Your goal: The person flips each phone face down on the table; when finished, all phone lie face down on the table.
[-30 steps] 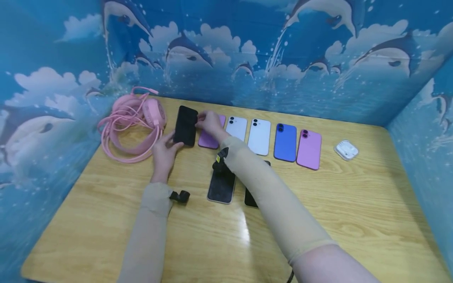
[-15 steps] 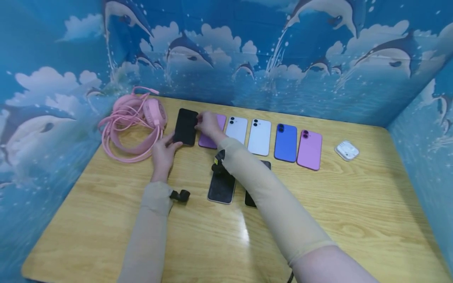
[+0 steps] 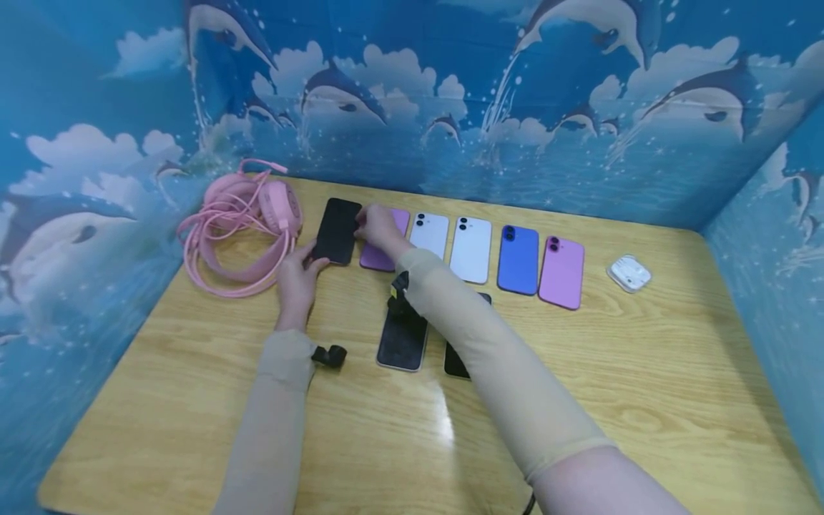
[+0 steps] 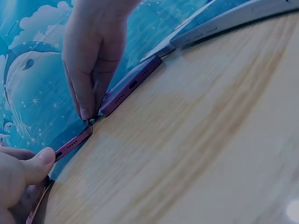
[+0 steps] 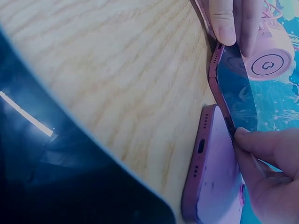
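A smartphone (image 3: 337,232) lies with its black screen up near the back left of the table. My left hand (image 3: 297,282) pinches its left side and lower corner between thumb and fingers. At its right edge, the fingertips of my right hand (image 3: 381,227) pinch the side. The right wrist view shows both grips on the thin pink-framed phone (image 5: 240,91). Just right of it lies a purple phone (image 3: 376,259), back up and partly covered by my right hand. Two white phones (image 3: 430,234), a blue phone (image 3: 518,261) and a pink phone (image 3: 562,274) continue the row.
Pink headphones (image 3: 254,272) with a coiled cable sit left of my left hand. Two dark-screened phones, one (image 3: 402,342) fully nearer me and another (image 3: 455,363) partly under my right forearm, lie in front. A small clear earphone case (image 3: 629,273) is at the right.
The held phone has shifted slightly, its far edge coming a little toward me and lower. Both hands keep their grip and have barely moved.
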`<action>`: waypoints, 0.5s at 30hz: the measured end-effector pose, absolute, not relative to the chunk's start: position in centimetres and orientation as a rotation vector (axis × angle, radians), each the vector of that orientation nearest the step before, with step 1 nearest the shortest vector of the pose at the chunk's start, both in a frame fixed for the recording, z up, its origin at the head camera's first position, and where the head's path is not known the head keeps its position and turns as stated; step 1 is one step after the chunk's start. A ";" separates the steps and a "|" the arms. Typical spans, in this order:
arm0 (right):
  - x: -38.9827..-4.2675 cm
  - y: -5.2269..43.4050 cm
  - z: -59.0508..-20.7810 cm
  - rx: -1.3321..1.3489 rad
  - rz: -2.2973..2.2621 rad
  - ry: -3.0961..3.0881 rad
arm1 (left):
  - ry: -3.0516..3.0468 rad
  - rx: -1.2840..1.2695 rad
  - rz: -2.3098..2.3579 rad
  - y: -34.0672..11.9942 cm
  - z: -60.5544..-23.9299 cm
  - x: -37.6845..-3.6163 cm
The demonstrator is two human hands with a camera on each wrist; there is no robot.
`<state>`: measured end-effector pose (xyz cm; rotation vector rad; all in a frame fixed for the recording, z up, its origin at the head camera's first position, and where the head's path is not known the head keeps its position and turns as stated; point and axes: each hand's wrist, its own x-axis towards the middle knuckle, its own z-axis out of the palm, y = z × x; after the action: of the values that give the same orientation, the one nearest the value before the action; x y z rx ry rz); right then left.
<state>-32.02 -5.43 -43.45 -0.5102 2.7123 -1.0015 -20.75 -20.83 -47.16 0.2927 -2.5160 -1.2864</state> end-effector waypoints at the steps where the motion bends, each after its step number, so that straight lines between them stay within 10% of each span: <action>1: -32.0 -5.4 -43.4 -0.516 -0.996 2.713 | -2.515 0.293 -1.284 -20.8 -47.1 -20.7; 15: -31.8 -5.5 -43.3 -0.515 -0.928 2.741 | -2.532 0.308 -1.229 -20.4 -47.0 -20.8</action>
<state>-31.77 -5.53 -43.25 -0.5151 2.7405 -0.9284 -20.85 -20.41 -47.03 0.3079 -2.5319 -1.2290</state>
